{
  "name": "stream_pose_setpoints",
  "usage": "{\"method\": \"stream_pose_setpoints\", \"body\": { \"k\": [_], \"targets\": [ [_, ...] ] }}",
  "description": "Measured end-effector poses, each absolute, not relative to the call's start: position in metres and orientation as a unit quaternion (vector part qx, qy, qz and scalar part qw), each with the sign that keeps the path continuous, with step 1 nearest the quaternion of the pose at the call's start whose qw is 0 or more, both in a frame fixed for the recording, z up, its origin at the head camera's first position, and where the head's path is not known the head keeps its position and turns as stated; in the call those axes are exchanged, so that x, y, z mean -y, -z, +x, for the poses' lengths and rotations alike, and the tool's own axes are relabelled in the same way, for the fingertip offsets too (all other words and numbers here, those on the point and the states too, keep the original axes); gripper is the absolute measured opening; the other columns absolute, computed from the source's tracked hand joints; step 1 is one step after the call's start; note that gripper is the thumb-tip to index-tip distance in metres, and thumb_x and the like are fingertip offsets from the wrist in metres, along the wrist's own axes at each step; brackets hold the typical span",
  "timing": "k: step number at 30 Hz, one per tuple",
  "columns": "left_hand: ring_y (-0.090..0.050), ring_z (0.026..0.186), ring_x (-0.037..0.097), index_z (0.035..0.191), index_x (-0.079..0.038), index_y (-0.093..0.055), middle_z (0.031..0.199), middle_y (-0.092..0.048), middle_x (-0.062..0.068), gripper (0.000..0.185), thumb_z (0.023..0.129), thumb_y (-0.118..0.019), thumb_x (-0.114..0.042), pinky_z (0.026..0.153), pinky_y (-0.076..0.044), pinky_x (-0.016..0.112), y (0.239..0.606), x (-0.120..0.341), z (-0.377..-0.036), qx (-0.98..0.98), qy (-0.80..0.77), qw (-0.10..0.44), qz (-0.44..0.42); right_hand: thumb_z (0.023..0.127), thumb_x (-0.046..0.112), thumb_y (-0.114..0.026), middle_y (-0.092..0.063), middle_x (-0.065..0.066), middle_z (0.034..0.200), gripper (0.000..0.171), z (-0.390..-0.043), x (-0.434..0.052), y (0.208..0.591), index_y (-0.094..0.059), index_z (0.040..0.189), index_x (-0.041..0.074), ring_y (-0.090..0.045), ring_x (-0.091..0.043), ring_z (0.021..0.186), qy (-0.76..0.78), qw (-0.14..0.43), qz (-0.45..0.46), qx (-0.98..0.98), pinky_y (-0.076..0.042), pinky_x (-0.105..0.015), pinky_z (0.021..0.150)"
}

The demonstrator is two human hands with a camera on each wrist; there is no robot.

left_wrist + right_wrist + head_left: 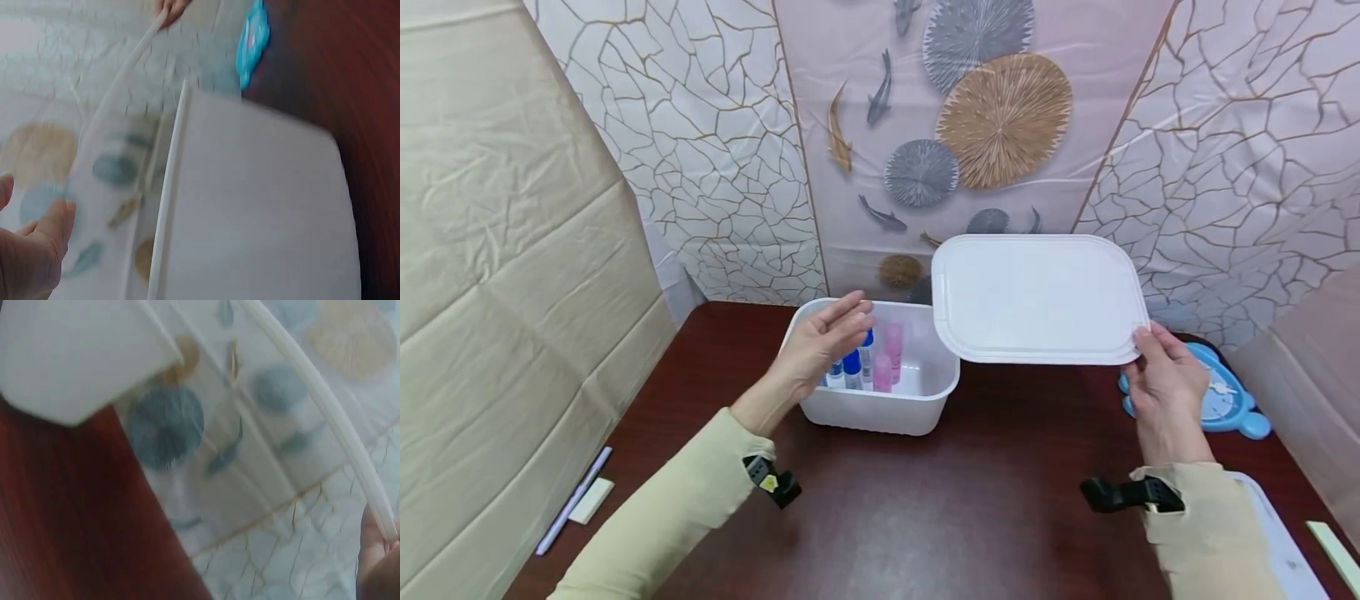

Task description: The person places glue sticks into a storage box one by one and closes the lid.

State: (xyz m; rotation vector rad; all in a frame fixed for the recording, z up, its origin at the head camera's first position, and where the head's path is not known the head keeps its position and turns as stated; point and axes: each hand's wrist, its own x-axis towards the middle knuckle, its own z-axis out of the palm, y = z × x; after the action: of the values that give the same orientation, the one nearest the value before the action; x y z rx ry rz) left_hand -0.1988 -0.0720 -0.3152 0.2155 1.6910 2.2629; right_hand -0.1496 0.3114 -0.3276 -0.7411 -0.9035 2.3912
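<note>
A white plastic bin (872, 415) stands on the dark table, with several small bottles inside: some clear with blue caps (852, 363), others pink (883, 373). Over the bin's left side I hold my left hand (820, 346), fingers extended and nothing in it. My right hand (1168, 383) pinches the near right corner of a white lid (1041, 300), thumb on top. The lid is raised in the air to the right of the bin, tilted toward me. In the right wrist view the lid (325, 400) appears edge-on, running up from the fingers.
Behind my right hand lies a light blue clock-like thing (1221, 396). A white tray-like thing (1277, 533) is partly under the right sleeve, beside a pale green strip (1333, 550). At left lie a lilac stick (574, 500) and a white block (591, 501). Patterned cloth walls surround the table.
</note>
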Motion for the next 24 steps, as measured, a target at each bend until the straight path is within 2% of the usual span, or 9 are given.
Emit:
{"method": "stream_pose_setpoints", "body": {
  "k": [4,6,10,12,15,19,24],
  "targets": [
    [-0.044,0.129,0.029,0.146,-0.002,-0.031,0.146,-0.039,0.018,0.052,0.096,-0.049,-0.003,0.108,-0.035,0.038,0.316,0.052,-0.195,-0.569,-0.796,0.178,0.103,0.08,-0.011,-0.066,-0.064,-0.007,0.082,0.014,-0.152,-0.293,0.323,-0.067,0.087,0.001,-0.063,-0.014,0.065,-0.886,0.223,-0.238,0.328,-0.053,-0.024,0.05],
    [-0.048,0.127,0.027,0.144,-0.001,-0.033,0.144,-0.041,0.019,0.051,0.096,-0.05,-0.001,0.105,-0.039,0.036,0.318,0.046,-0.195,-0.566,-0.798,0.179,0.105,0.08,-0.011,-0.066,-0.065,-0.007,0.079,0.013,-0.153,-0.284,0.323,-0.067,0.085,0.001,-0.063,-0.014,0.064,-0.89,0.212,-0.233,0.329,-0.054,-0.024,0.05],
    [-0.064,0.1,0.011,0.139,0.003,-0.042,0.134,-0.051,0.021,0.048,0.092,-0.053,0.003,0.09,-0.052,0.026,0.322,0.042,-0.198,-0.583,-0.794,0.157,0.076,0.081,-0.01,-0.066,-0.066,-0.006,0.079,0.012,-0.154,-0.27,0.322,-0.067,0.085,0.001,-0.063,-0.014,0.066,-0.891,0.191,-0.228,0.343,-0.055,-0.025,0.052],
    [-0.064,0.088,0.005,0.137,0.004,-0.044,0.126,-0.058,0.018,0.047,0.091,-0.054,0.004,0.081,-0.054,0.021,0.325,0.045,-0.2,-0.59,-0.791,0.149,0.063,0.082,-0.008,-0.065,-0.066,-0.006,0.081,0.012,-0.154,-0.264,0.322,-0.067,0.087,0.002,-0.064,-0.014,0.067,-0.891,0.178,-0.221,0.355,-0.055,-0.025,0.054],
    [-0.064,0.081,0.001,0.136,0.003,-0.046,0.111,-0.064,0.006,0.045,0.092,-0.055,0.001,0.076,-0.055,0.019,0.327,0.052,-0.206,-0.604,-0.781,0.148,0.053,0.082,-0.008,-0.065,-0.067,-0.005,0.081,0.013,-0.154,-0.259,0.321,-0.068,0.088,0.003,-0.064,-0.014,0.068,-0.893,0.164,-0.201,0.369,-0.055,-0.026,0.055],
    [-0.064,0.082,0.001,0.137,0.001,-0.045,0.099,-0.065,-0.004,0.044,0.094,-0.053,-0.003,0.077,-0.055,0.018,0.327,0.067,-0.213,-0.623,-0.766,0.15,0.054,0.08,-0.006,-0.068,-0.068,-0.004,0.084,0.015,-0.156,-0.253,0.32,-0.071,0.089,0.006,-0.065,-0.013,0.071,-0.886,0.146,-0.167,0.407,-0.056,-0.026,0.058],
    [-0.065,0.086,0.003,0.134,0.001,-0.05,0.109,-0.063,0.003,0.041,0.093,-0.056,-0.005,0.084,-0.054,0.025,0.321,0.082,-0.22,-0.658,-0.743,0.108,0.059,0.077,0.0,-0.074,-0.064,-0.002,0.089,0.015,-0.16,-0.244,0.315,-0.072,0.089,0.008,-0.064,-0.012,0.073,-0.857,0.15,-0.14,0.473,-0.057,-0.023,0.064]
  ]
}}
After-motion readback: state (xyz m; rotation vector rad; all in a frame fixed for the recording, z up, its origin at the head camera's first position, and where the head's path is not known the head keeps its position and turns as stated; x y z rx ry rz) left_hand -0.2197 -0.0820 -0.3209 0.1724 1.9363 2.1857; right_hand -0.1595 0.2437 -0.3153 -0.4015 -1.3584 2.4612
